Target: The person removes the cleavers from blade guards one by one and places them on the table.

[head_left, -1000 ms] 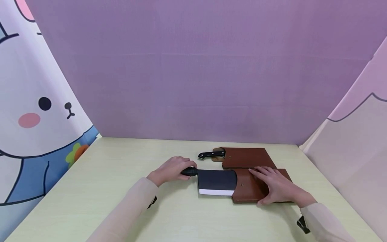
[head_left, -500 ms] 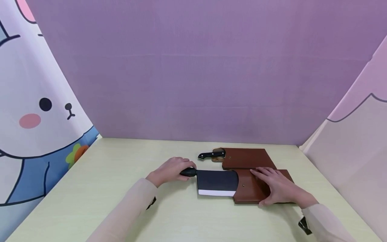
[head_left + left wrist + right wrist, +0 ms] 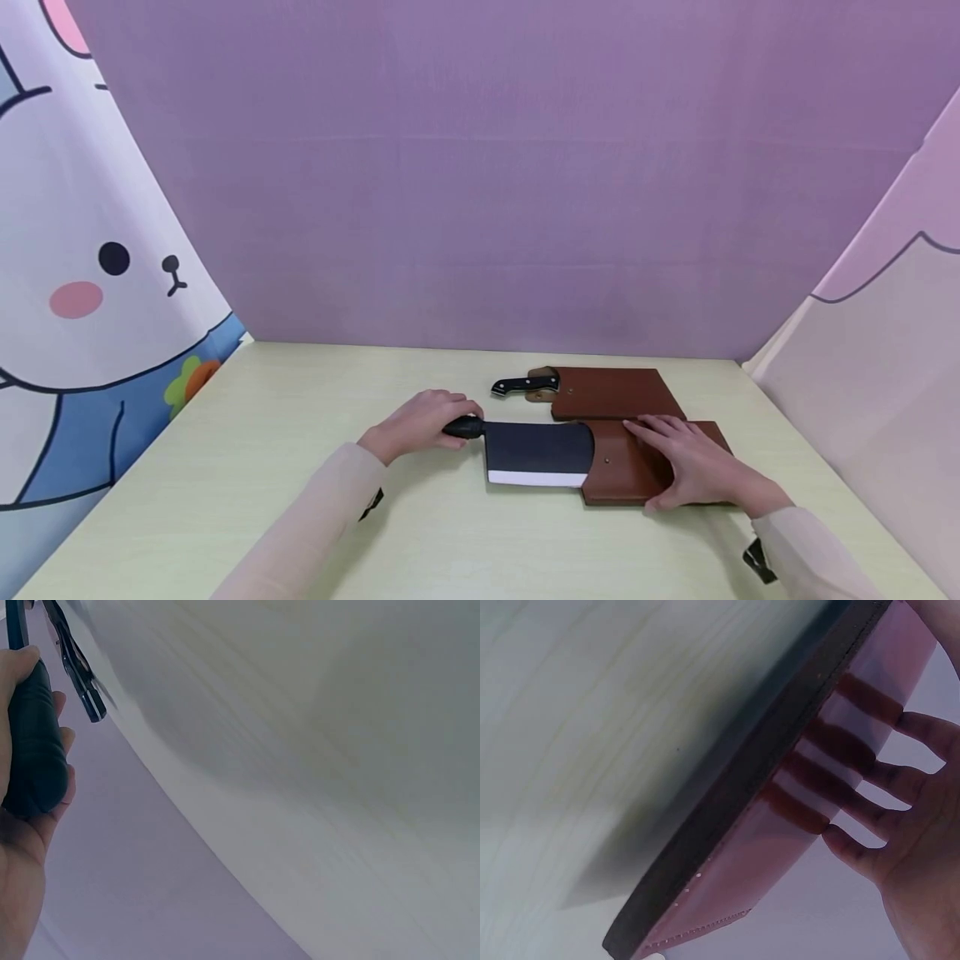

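Observation:
My left hand [image 3: 427,422] grips the black handle [image 3: 36,742] of a cleaver [image 3: 536,450]. The cleaver's broad dark blade, with a pale cutting edge toward me, runs into the mouth of a brown leather knife sheath [image 3: 622,471]; its far part is hidden inside. Across the sheath lies my right hand [image 3: 697,462], fingers spread toward the far edge and thumb at the near edge. In the right wrist view the fingertips [image 3: 829,829] touch the sheath's glossy brown face, which mirrors them.
Just behind lies a second brown sheath [image 3: 611,392] with a smaller knife's black riveted handle [image 3: 522,384] sticking out to the left. All lie on a pale wood-grain table [image 3: 337,375], with a purple cloth wall [image 3: 480,208] at its back edge.
The cleaver has slid slightly left with my left hand, while the sheath has shifted a little right under my right hand. Slightly more of the blade shows outside the sheath.

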`<state>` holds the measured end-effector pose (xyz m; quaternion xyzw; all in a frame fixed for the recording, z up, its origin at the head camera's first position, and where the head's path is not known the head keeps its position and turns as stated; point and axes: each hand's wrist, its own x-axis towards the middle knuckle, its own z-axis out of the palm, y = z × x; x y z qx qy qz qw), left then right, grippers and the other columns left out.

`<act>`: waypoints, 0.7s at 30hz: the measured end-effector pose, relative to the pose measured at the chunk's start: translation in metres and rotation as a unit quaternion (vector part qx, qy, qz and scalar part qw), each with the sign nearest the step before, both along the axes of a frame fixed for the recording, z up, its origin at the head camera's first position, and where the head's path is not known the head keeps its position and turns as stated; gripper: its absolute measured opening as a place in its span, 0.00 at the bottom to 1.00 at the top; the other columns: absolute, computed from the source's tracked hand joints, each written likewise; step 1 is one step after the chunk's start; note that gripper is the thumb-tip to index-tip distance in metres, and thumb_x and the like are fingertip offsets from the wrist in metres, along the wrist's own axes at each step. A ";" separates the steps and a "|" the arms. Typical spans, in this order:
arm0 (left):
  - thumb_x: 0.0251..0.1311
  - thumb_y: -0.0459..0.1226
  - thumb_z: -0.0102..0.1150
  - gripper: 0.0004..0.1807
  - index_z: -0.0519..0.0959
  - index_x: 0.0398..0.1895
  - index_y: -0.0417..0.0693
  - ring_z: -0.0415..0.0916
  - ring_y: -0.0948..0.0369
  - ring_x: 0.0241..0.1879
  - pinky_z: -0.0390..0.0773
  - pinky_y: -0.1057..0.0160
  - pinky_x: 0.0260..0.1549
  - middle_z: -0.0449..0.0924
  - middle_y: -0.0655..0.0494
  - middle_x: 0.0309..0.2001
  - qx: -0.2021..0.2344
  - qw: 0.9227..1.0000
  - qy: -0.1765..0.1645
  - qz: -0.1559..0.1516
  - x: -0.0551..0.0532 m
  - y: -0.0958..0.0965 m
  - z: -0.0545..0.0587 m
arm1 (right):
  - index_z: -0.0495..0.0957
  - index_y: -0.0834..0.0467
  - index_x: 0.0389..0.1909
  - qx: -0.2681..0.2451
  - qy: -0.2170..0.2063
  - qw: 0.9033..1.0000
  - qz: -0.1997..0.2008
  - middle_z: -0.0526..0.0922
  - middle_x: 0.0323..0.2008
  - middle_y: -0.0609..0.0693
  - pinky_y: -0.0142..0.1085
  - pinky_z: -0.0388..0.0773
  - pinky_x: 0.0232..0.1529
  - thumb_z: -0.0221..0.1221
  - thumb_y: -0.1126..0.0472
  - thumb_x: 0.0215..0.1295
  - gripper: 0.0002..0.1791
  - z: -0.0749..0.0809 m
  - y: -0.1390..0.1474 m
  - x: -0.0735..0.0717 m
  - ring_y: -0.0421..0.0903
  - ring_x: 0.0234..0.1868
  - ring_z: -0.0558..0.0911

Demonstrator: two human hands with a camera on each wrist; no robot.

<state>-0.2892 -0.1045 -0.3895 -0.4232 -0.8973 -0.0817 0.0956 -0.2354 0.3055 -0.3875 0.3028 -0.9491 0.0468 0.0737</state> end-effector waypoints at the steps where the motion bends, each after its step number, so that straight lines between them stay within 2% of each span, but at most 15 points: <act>1: 0.51 0.45 0.64 0.20 0.75 0.49 0.57 0.76 0.63 0.39 0.75 0.60 0.44 0.78 0.63 0.41 0.000 1.000 0.000 0.000 0.000 -0.001 0.000 | 0.62 0.55 0.65 0.000 0.002 1.000 0.000 0.66 0.62 0.60 0.62 0.62 0.51 0.65 0.26 0.29 0.60 0.000 0.000 0.000 0.62 0.60 0.65; 11: 0.50 0.45 0.65 0.21 0.74 0.49 0.57 0.76 0.63 0.40 0.75 0.60 0.44 0.78 0.62 0.42 0.003 1.000 -0.002 0.000 0.000 -0.006 -0.003 | 0.63 0.55 0.65 0.000 0.008 1.000 0.001 0.66 0.61 0.61 0.62 0.63 0.50 0.63 0.24 0.28 0.61 0.001 0.002 0.000 0.62 0.60 0.65; 21: 0.50 0.44 0.65 0.21 0.74 0.49 0.57 0.76 0.63 0.40 0.75 0.59 0.43 0.77 0.62 0.41 0.006 1.000 -0.010 0.002 0.003 -0.011 0.000 | 0.63 0.55 0.65 0.001 0.008 1.000 0.004 0.66 0.61 0.60 0.62 0.63 0.50 0.62 0.24 0.28 0.61 0.002 0.002 0.001 0.62 0.60 0.65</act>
